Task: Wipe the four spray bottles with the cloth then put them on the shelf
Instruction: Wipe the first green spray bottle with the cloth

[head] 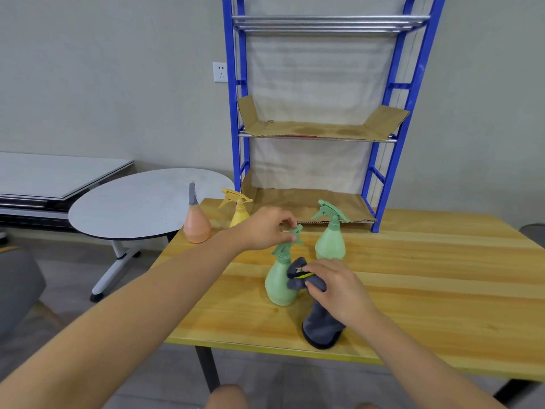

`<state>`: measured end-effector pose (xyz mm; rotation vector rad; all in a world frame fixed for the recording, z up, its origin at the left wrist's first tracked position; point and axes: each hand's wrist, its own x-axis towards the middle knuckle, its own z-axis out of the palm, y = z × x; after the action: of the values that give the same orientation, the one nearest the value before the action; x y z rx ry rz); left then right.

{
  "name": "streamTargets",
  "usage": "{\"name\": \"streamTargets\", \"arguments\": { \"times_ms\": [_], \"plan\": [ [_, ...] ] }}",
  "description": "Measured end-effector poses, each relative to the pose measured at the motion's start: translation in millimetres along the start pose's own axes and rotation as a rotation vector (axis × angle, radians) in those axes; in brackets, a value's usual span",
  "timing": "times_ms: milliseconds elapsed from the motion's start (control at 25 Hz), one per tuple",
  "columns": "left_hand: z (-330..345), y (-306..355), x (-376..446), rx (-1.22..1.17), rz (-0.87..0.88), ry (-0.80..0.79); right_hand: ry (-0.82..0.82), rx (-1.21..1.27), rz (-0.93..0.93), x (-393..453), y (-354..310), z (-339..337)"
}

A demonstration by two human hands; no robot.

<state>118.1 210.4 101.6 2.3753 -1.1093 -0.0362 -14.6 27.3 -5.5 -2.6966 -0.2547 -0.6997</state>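
Clearance around the blue shelf (pixel 324 119), head view

Middle tier: bare cardboard liner (pixel 318 129), open from the front. Before the bottom tier: a green spray bottle (pixel 330 240) stands in the way at centre; orange bottle (pixel 196 222) and yellow bottle (pixel 238 211) crowd its left. Right of it: bare wooden table (pixel 442 261).

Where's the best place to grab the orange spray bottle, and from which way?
Probably the thin neck of the orange spray bottle, just under its grey nozzle, coming from the near side. The bottle stands upright at the table's far left corner; its round belly is wide, and the yellow bottle stands close on its right.
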Motion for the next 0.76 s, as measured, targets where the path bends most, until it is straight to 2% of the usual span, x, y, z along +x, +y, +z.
{"name": "streamTargets", "arguments": {
  "times_ms": [200, 240, 360, 440, 560, 600, 720, 760],
  "plan": [
    [1, -3, 5, -0.038, -0.075, -0.003, 0.217, -0.112, -0.209, 13, -28, 15],
    [2, -3, 5, -0.044, -0.075, -0.008, 0.203, -0.165, -0.261, 11, -30, 24],
    [0, -5, 5, -0.017, -0.049, -0.015, 0.007, -0.318, -0.414, -10, -35, 48],
    [0, -4, 5, 0.024, -0.029, -0.019, 0.035, -0.306, -0.425, -1, -36, 42],
    [1, -3, 5, 0.043, -0.01, -0.009, 0.189, -0.255, -0.327, 23, -37, 31],
    [1, -4, 5, 0.031, -0.011, -0.008, 0.16, -0.281, -0.344, 22, -36, 36],
    [1, -7, 3, -0.011, -0.013, -0.021, -0.127, -0.389, -0.507, -9, -36, 67],
    [1, -8, 3, -0.014, -0.01, -0.026, -0.157, -0.395, -0.525, -12, -35, 66]
  ]
}}
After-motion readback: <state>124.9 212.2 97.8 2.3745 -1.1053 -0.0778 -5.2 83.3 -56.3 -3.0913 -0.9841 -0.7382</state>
